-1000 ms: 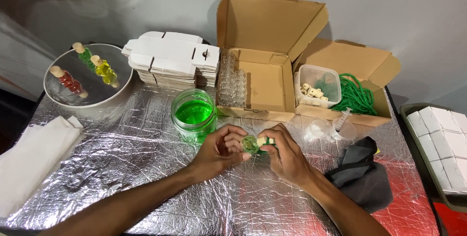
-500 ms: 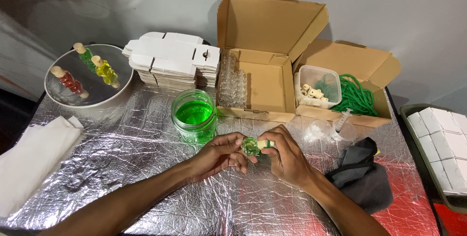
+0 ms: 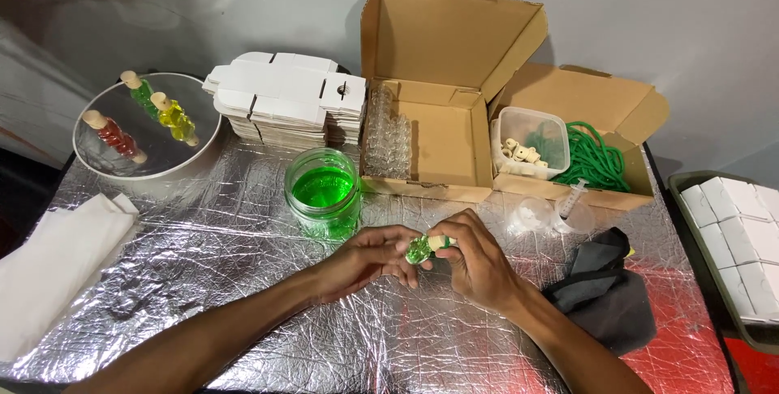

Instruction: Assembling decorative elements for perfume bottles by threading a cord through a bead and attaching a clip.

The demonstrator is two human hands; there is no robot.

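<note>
Just in front of the green-liquid jar (image 3: 323, 193), toward the wearer: small green bottle (image 3: 419, 249) with a cork stopper (image 3: 439, 242), lying tilted on its side above the foil-covered table (image 3: 243, 280), stopper end pointing right. Left hand (image 3: 369, 258) curled palm-down, fingertips pinched on the bottle's green body; forearm slanting in from the lower left. Right hand (image 3: 479, 260) arched over, thumb and forefinger closed on the cork end, wrist bent, forearm running off to the lower right. Both hands together, clamped on the one bottle. Right of the jar: open cardboard box (image 3: 442, 77) with a row of clear empty vials (image 3: 385, 130), then a second box (image 3: 592, 110) holding a plastic tub of corks (image 3: 527, 144) and coiled green cord (image 3: 599, 159); in front of that, a syringe (image 3: 572, 197) and a dark cloth (image 3: 604, 297). Behind and left of the jar: stack of flat white cartons (image 3: 284, 102). Further left: round mirror tray (image 3: 162, 155) bearing red, green and yellow filled bottles (image 3: 174, 118). Far left of the jar: folded white cloth (image 3: 57, 256).
</note>
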